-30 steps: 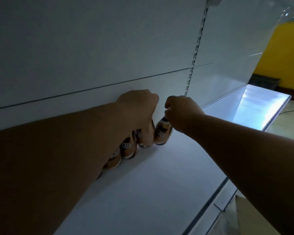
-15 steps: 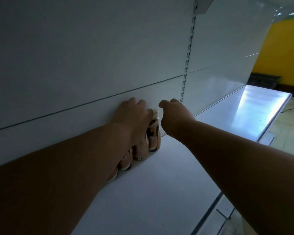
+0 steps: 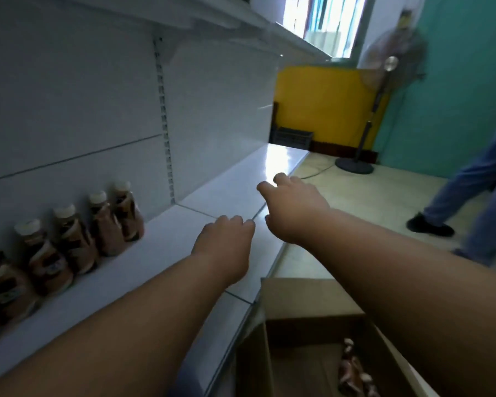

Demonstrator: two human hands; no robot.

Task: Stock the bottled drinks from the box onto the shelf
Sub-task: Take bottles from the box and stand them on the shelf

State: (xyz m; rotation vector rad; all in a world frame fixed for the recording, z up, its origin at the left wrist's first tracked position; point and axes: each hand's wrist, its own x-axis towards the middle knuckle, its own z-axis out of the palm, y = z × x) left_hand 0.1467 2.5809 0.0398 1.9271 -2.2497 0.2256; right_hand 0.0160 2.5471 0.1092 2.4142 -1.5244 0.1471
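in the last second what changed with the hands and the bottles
Both hands let go of the bottles at the back wall and drew back toward the shelf's front edge. The left hand and right hand now hold nothing, fingers loosely curled. The view swung round, so the box below now shows, with bottles left inside. The row stays upright against the wall.

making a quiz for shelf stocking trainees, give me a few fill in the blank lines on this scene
1. The bottles stand in a row at the ____ of the shelf, against its panel.
2. Both the left hand and the right hand hold ____.
3. The cardboard box sits ____ the shelf's level, with bottles still inside it.
4. The bottle caps are ____ in colour.

Missing words: back; nothing; below; white
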